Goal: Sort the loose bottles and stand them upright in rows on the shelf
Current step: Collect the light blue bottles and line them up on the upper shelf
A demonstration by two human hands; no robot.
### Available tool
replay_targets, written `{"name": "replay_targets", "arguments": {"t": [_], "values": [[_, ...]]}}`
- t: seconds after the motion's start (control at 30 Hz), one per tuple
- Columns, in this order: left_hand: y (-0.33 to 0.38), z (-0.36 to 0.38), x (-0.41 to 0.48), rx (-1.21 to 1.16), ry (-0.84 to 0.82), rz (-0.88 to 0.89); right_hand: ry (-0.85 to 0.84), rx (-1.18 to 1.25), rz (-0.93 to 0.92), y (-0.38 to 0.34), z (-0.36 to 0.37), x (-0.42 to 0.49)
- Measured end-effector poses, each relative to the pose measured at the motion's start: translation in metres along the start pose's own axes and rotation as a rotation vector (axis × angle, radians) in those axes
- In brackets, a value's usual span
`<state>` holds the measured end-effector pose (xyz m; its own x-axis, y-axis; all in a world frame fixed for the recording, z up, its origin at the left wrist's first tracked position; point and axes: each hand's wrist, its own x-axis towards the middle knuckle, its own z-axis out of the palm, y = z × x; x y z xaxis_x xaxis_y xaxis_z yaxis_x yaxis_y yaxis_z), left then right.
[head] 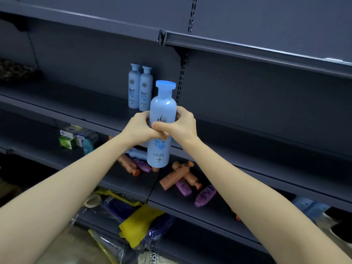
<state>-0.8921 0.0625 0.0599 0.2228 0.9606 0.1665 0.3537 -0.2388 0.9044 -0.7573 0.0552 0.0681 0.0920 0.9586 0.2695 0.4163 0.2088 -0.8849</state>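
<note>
Head view: a dark metal shelf (pixel 95 105) leaves wide bare room either side of two standing bottles (pixel 145 90). One smooth, round-shouldered pale-blue bottle (pixel 162 109), upright before the shelf's front edge, sits in the curled fingers of left hand (pixel 139 126) and right hand (pixel 182 124). Three purple bottles (pixel 183 185) lie among peach bottles (pixel 172 178) on the lower shelf (pixel 219 208).

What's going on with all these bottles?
A person grips a blue bottle upright with the left hand and right hand, in front of the shelf. Two matching bottles stand there side by side. Orange bottles and purple bottles lie loose on the lower shelf.
</note>
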Motion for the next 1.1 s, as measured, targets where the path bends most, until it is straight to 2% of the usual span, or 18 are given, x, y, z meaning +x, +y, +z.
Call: {"name": "replay_targets", "arguments": {"t": [0.7,1.1], "values": [[-0.058,-0.116,0.047,0.011,0.027,0.003,0.029,0.027,-0.009,-0.031,0.122,0.062],[-0.085,-0.145,0.061,0.004,0.018,0.011,0.055,0.028,0.029,-0.037,0.156,0.072]]}}
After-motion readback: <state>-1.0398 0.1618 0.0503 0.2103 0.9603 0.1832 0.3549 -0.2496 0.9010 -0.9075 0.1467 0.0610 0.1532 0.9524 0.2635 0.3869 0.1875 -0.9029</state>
